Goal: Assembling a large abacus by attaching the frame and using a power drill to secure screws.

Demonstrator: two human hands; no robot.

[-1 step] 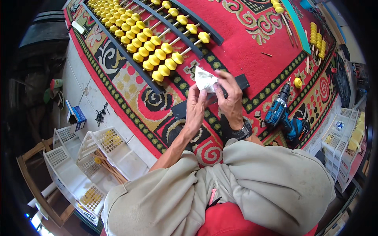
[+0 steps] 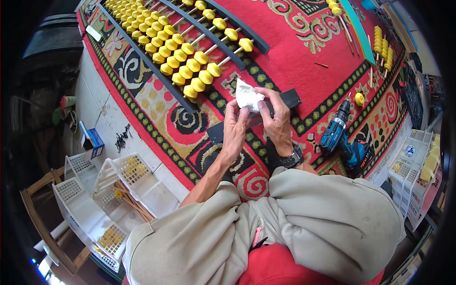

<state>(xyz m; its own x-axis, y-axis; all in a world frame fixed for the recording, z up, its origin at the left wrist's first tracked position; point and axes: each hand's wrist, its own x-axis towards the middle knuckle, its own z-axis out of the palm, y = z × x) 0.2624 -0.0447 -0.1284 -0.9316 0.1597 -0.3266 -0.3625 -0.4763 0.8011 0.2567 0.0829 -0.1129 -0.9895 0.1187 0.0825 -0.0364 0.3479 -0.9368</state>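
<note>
Both hands meet in front of me over the patterned red rug, with a crumpled white tissue or scrap of cloth (image 2: 248, 97) between them; which it is, I cannot tell. My left hand (image 2: 235, 122) pinches its lower left side between thumb and fingers. At its right edge, my right hand (image 2: 277, 118) is also closed on it, thumb against bent fingers. A dark grey bar (image 2: 216, 133) lies beneath the hands, its middle partly hidden by them. Farther left is a large dark frame (image 2: 161, 69) with rods carrying many yellow beads (image 2: 207, 77).
A blue cordless drill (image 2: 336, 129) lies to the right beside a loose yellow bead (image 2: 359, 99). Beaded rods (image 2: 378, 45) rest at the far right. White baskets (image 2: 142, 183) stand at left, near a blue box (image 2: 95, 141) and dark screws (image 2: 122, 137). Another basket (image 2: 408, 164) stands right.
The fingers of my right hand have shifted slightly and come down nearer the white scrap, whose right edge now looks more bunched. My left hand stays in nearly the same place.
</note>
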